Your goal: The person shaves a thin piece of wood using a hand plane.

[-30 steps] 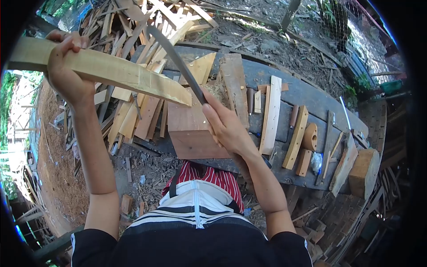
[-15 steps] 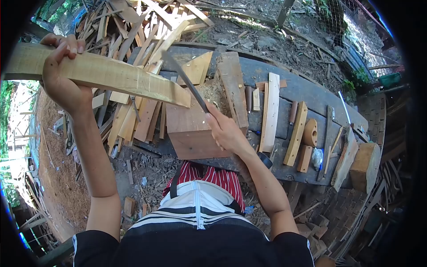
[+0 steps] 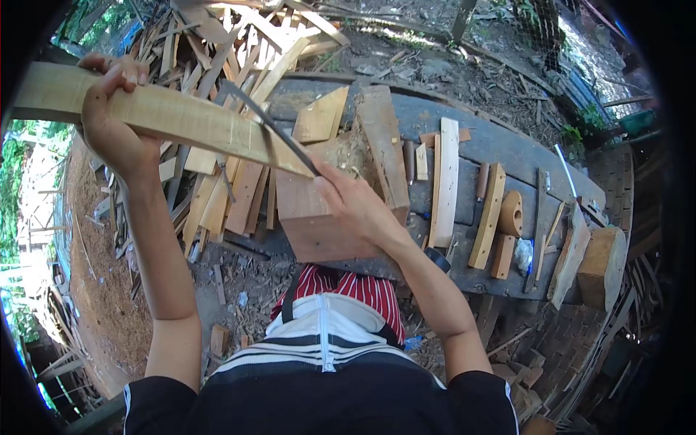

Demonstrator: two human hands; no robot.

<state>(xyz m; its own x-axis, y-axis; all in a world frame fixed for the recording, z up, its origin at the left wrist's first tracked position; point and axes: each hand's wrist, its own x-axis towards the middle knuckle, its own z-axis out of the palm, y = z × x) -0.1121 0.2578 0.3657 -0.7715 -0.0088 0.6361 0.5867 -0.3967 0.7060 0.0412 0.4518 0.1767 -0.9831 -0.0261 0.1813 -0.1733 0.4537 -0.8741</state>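
Observation:
My left hand (image 3: 116, 116) is wrapped around a thick, slightly curved wooden beam (image 3: 188, 116), fingers over its top edge and palm beneath. The beam slants from the upper left down to its right end, over a large wooden block (image 3: 326, 235). My right hand (image 3: 355, 203) is closed around the lower end of a long, dark knife (image 3: 268, 123). Its blade points up and left and lies across the beam near the right end. Most of the knife's handle is hidden by my hand and forearm.
A dark bench (image 3: 464, 196) holds the block, a curved pale strip (image 3: 444, 181), a drilled bar (image 3: 487, 217), a rounded wooden piece (image 3: 512, 212) and several tools. Scrap wood (image 3: 217, 58) is heaped at the upper left. An upright board (image 3: 380, 145) stands behind the block.
The knife and my right hand have moved left and slightly down, bringing the blade across the beam. My left hand and the beam have shifted a little right.

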